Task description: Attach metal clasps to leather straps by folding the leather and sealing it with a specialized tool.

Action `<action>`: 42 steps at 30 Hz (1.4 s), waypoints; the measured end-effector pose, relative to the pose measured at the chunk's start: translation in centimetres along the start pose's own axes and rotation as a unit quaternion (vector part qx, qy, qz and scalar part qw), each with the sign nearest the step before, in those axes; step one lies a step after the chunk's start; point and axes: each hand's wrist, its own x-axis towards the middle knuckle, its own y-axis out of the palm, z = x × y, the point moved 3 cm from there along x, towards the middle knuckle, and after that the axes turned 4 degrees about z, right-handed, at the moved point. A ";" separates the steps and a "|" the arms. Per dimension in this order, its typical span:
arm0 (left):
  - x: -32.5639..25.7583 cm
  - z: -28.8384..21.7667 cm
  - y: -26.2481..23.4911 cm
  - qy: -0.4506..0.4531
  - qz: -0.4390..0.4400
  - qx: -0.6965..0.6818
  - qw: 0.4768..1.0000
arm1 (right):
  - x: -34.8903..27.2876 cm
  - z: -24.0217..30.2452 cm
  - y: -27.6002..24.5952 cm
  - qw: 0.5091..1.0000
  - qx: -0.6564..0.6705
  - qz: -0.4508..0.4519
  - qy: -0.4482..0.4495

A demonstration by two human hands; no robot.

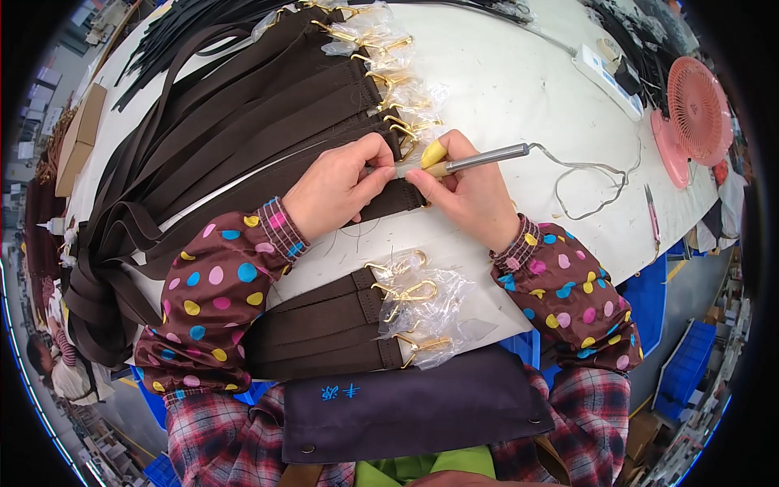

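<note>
My left hand [345, 183] is closed in a pinch at the end of a dark brown strap [391, 200]. What lies between its fingertips is too small to make out. Facing it, my right hand [479, 199] grips a pen-shaped corded tool [491, 156] with a silver barrel, its front end pointing at the left fingertips. A yellow finger cover [434, 153] sits on one right finger. Gold snap hooks [398, 79] in clear plastic wrap line the ends of several brown straps [268, 105] beyond my hands.
Nearer me lie more brown straps [324, 325] with wrapped gold hooks [418, 290]. To the right, the tool's cord [586, 166] loops on the white table [503, 89]. A white power strip [607, 79], pink fan [694, 109] and tweezers [652, 213] lie there. Blue bins [686, 369] stand below.
</note>
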 end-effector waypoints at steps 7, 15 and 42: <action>0.1 -0.1 0.1 0.001 0.001 -0.002 1.000 | -0.1 -0.1 -0.1 1.000 -0.006 -0.004 -0.006; 0.2 -0.2 0.0 -0.002 0.002 0.004 1.000 | 0.0 0.1 -0.1 1.000 -0.017 -0.004 -0.007; -2.0 -2.2 -1.1 0.099 -0.226 0.581 0.776 | -1.4 -0.3 -1.7 0.985 0.170 -0.034 0.005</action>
